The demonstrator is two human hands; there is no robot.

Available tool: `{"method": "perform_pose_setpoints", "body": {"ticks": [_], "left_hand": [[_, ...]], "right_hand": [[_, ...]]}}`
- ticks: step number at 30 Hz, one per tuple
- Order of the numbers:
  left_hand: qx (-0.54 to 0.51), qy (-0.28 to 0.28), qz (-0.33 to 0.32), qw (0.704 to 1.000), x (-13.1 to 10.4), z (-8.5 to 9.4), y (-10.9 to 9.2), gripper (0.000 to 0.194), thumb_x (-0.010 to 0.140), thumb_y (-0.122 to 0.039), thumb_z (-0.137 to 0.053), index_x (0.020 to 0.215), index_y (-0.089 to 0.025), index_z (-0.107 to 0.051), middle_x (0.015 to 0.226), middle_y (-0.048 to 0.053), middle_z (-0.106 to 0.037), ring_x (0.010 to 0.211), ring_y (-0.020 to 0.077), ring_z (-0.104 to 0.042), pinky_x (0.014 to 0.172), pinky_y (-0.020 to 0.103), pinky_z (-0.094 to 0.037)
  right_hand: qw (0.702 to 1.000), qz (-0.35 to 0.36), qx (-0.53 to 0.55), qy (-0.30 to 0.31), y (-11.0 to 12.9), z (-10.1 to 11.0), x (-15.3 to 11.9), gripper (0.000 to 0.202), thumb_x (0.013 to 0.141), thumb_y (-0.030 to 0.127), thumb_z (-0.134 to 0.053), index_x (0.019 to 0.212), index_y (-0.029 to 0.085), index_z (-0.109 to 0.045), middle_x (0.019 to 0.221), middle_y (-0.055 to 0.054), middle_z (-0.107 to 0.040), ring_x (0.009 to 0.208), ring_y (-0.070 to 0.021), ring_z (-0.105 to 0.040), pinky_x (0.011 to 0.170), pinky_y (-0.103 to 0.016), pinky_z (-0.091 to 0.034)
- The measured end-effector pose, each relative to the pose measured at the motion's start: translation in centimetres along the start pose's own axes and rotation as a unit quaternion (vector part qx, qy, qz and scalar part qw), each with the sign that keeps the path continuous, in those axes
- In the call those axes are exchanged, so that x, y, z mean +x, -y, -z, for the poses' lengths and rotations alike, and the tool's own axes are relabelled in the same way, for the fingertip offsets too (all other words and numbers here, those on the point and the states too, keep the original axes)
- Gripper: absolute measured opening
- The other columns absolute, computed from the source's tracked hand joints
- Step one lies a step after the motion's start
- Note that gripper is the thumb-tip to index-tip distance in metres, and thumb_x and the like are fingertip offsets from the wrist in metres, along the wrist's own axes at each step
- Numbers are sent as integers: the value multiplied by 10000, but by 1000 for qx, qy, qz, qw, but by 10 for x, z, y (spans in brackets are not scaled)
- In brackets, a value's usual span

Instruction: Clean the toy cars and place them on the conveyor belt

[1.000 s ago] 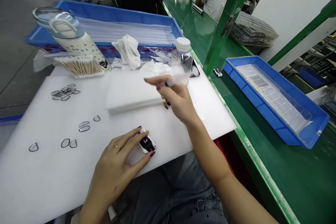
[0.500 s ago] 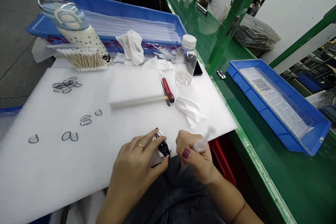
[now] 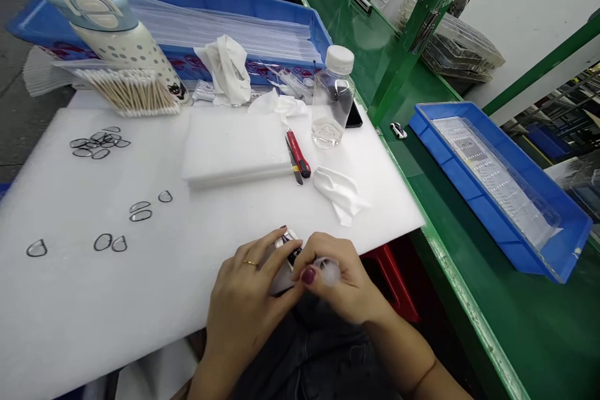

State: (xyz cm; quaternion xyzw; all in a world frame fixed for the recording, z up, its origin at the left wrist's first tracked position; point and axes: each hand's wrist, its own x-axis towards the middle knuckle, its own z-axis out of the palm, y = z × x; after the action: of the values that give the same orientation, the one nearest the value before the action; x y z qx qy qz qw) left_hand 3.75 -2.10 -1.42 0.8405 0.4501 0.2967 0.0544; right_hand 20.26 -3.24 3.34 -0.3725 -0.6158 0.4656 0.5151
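With fingers and thumb around it, my left hand (image 3: 255,287) holds a small white and dark toy car (image 3: 287,239) at the near edge of the white foam board (image 3: 210,225). My right hand (image 3: 340,275) is closed on a translucent plastic tube (image 3: 329,270), possibly a syringe, seen nearly end-on. Its fingertips are at the car and hide the car's near part. The tube's lower end is also out of sight. Beyond my hands lie a crumpled white wipe (image 3: 338,192) and a red utility knife (image 3: 299,153) beside tweezers (image 3: 294,159).
Several thin black rings (image 3: 100,142) lie at the board's left. Farther back stand a tilted tumbler (image 3: 122,37), a pack of cotton swabs (image 3: 129,90) and a clear bottle (image 3: 332,103). On the green bench (image 3: 450,219) are another toy car (image 3: 398,130) and a blue tray (image 3: 497,200).
My right hand has moved left with the tube, from beside the toy car onto it. My left hand keeps its hold. The whole view has shifted slightly.
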Motion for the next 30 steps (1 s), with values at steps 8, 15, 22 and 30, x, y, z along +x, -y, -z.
{"method": "perform_pose_setpoints", "body": {"ticks": [8, 15, 22, 30], "left_hand": [[5, 1, 3, 1000, -2, 0, 0, 332, 936, -405, -503, 1197, -227, -606, 1254, 89, -654, 1016, 300, -627, 796, 419, -461], [3, 7, 2, 1000, -2, -1, 0, 340, 932, -396, -507, 1204, -219, -609, 1259, 92, -654, 1017, 306, -627, 793, 424, -464], [7, 6, 1, 1000, -4, 0, 1, 341, 922, -357, -497, 1212, -213, -605, 1252, 99, -652, 1016, 308, -619, 795, 420, -458], [2, 32, 0, 999, -6, 0, 2, 388, 899, -310, -482, 1267, -237, -579, 1329, 84, -607, 1060, 304, -598, 808, 413, -446]], "right_hand": [[998, 17, -4, -59, 1, -5, -6, 221, 897, 278, -572, 693, 193, -560, 643, 13, -527, 600, -117, -459, 601, -271, -377], [994, -51, 57, -79, -2, -15, -5, 276, 881, 336, -596, 660, 195, -511, 592, 35, -442, 527, -102, -371, 499, -255, -297], [979, 21, -177, -94, -14, -15, 0, 227, 884, 261, -526, 670, 199, -483, 620, 32, -509, 606, -122, -444, 645, -308, -341], [981, 105, -158, -33, -11, -20, -5, 407, 939, 348, -501, 583, 204, -367, 485, 63, -390, 487, -95, -363, 576, -288, -333]]}}
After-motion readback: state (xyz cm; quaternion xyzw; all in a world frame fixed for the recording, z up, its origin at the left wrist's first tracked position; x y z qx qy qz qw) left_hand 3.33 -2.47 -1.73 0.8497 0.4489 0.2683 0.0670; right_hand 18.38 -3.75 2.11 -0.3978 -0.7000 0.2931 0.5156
